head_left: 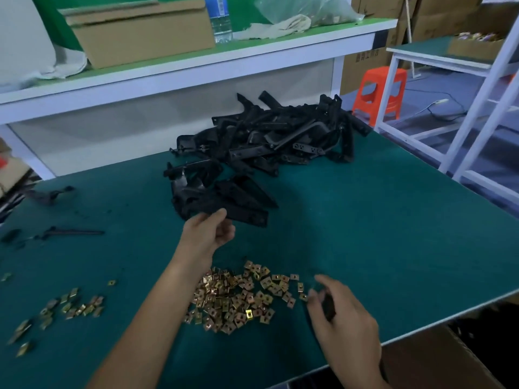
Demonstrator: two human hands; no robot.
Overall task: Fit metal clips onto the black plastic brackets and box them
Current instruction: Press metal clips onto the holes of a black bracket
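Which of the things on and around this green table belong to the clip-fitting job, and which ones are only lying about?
Job: pile of black brackets; bracket gripped by the left hand; heap of metal clips; cardboard box at the table's near right edge, probably for packing.
Lying about: water bottle; cloth; shelf carton; orange stool.

Left hand at frame centre pinches a black bracket at the near edge of the bracket pile on the green bench. Right hand, lower right, blurred, fingers curled round a small dark part just right of the main clip pile. Smaller clip scatter lower left, open cardboard box at the bottom right corner.
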